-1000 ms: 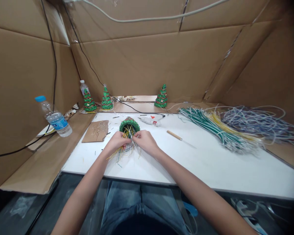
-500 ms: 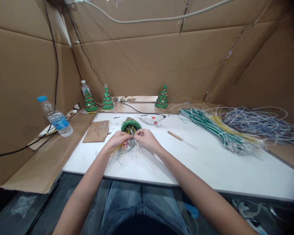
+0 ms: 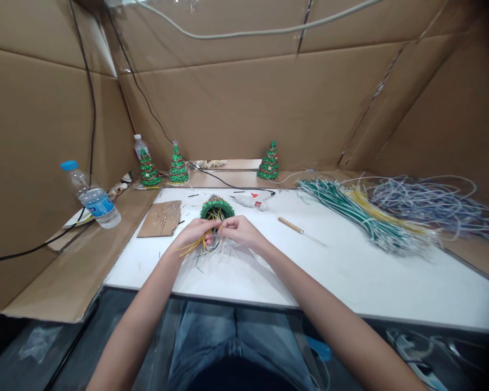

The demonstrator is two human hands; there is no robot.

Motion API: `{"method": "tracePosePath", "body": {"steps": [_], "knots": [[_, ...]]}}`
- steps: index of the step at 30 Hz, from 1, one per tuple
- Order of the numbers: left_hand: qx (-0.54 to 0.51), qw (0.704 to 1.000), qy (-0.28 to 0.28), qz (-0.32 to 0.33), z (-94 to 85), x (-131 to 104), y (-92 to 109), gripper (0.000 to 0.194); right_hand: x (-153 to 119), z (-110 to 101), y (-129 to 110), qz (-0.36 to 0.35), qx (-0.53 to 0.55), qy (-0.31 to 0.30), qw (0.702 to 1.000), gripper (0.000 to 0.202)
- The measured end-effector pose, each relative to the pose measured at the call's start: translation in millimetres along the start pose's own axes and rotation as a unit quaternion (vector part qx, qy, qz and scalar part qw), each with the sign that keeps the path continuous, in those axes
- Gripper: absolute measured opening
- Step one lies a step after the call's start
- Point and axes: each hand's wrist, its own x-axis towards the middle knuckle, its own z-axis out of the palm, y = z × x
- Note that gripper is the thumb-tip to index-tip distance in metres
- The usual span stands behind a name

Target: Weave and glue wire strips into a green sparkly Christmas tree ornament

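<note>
Tree (image 3: 217,207) just past L hand (image 3: 196,232) & R hand (image 3: 241,231) — both prob. in pinch on strands (image 3: 193,246)

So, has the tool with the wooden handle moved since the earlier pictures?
No. Judged against the white table, the tool shows no visible shift; it lies in the same place, right of the glue gun.

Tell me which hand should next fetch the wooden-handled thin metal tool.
Probably the right hand: the tool lies to its right, clearly nearer to it than to the left hand. Both hands are at the thin yellow and white strands, though.
</note>
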Motion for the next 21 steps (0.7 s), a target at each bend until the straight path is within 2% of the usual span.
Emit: {"method": "tracePosePath", "body": {"steps": [8,11,17,21], "knots": [[0.013,1.0,-0.015,0.007,1.6,-4.9,2.2,0.033,-1.5,3.0,3.7,-0.027,-0.03,-0.037,0.998,0.023],[0.02,1.0,-0.004,0.003,1.6,-2.8,2.6,0.034,-3.1,2.6,0.7,-0.025,-0.03,-0.014,0.999,0.021],[0.019,1.0,0.012,-0.016,1.7,1.9,4.5,0.018,-3.1,1.8,-1.5,0.001,-0.002,0.041,0.999,0.016],[0.011,1.0,0.009,-0.025,2.3,-0.3,6.6,0.017,-1.6,0.3,-2.1,0.019,0.032,0.052,0.998,0.011]]}}
